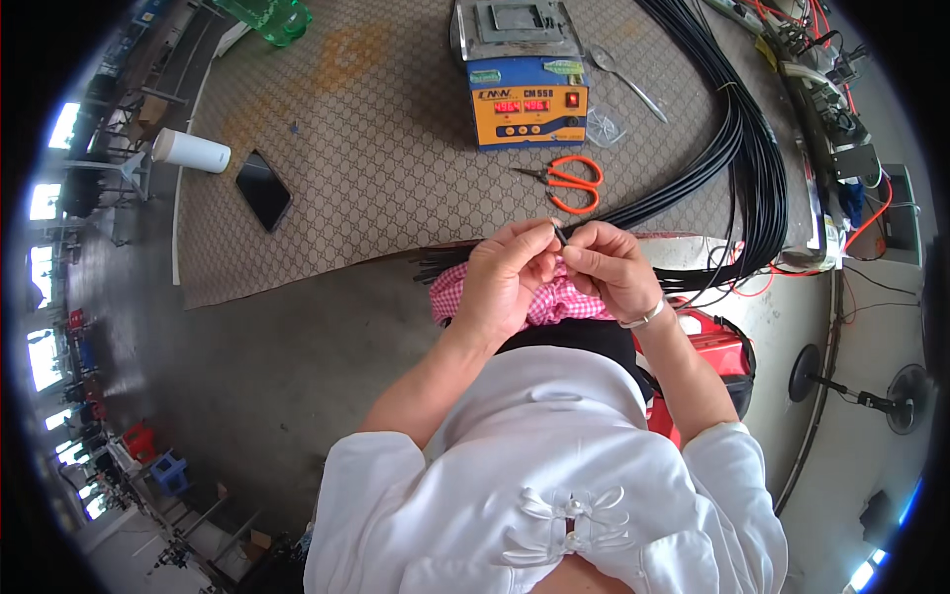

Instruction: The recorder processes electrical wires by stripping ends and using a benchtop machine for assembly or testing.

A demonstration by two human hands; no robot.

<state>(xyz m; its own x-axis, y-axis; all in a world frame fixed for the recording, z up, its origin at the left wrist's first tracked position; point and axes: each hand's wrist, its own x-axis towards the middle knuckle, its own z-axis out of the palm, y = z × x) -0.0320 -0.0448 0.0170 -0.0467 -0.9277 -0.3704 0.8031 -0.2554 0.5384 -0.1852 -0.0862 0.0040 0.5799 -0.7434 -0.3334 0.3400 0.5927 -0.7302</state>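
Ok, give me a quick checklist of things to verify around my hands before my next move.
1. Grip: ok; left hand and right hand both pinch the small black piece.
2. Tip of that piece: cannot tell; it is small and partly covered by fingers.
3. Orange-handled scissors set down: ok; they lie on the table just beyond your hands.
4. Blue-and-yellow machine switched on: ok; its red displays are lit.
5. Heat of its metal top: cannot tell from a picture.
6. White cup away from the machine: ok; it is well left, beside the phone.
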